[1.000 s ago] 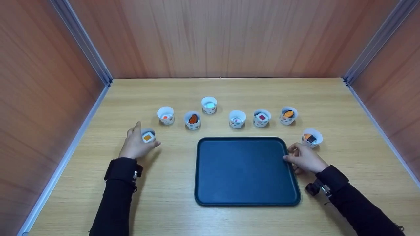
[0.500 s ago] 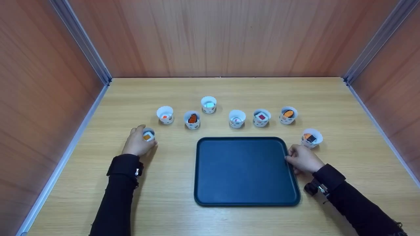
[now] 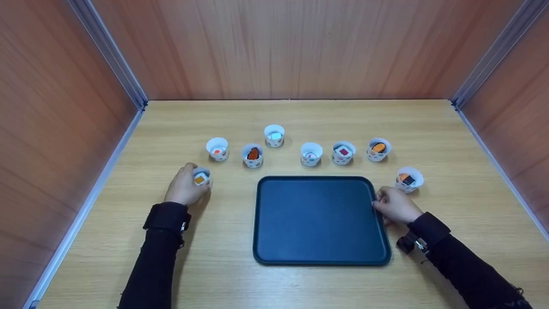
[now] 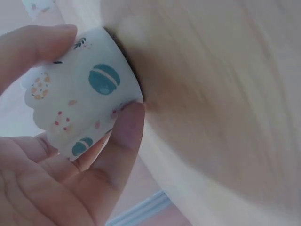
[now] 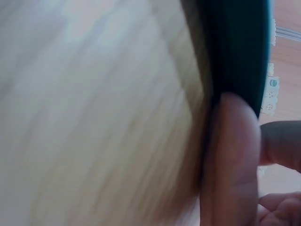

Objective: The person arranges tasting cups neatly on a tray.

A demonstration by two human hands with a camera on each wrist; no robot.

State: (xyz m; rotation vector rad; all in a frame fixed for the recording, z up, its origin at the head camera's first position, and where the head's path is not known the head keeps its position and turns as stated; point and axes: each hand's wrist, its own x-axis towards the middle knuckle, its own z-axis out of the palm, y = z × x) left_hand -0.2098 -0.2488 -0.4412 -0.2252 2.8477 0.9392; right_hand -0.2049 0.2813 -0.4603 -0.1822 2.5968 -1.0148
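My left hand (image 3: 184,187) grips a small paper baking cup (image 3: 201,176) on the left, thumb on one side and fingers on the other. Inside it lies a white square piece with a brown-orange centre. Seen from the left wrist, the cup (image 4: 82,89) has a scalloped rim and a macaron print, and its base is close over the wooden table. My right hand (image 3: 396,205) pinches the right rim of a dark green rectangular tray (image 3: 321,221). In the right wrist view a digit presses along the tray's edge (image 5: 240,52); the other fingers are partly hidden.
Several similar cups with small coloured pieces stand in a loose arc behind the tray, among them one with a dark red piece (image 3: 252,156). Another cup (image 3: 409,180) stands just beyond my right hand. Wood-grain panels (image 3: 296,51) wall the table (image 3: 223,266) at the back and sides.
My left hand has closed round the cup and shifted it slightly right. The tray has slid slightly away from me, my right hand staying at its rim.
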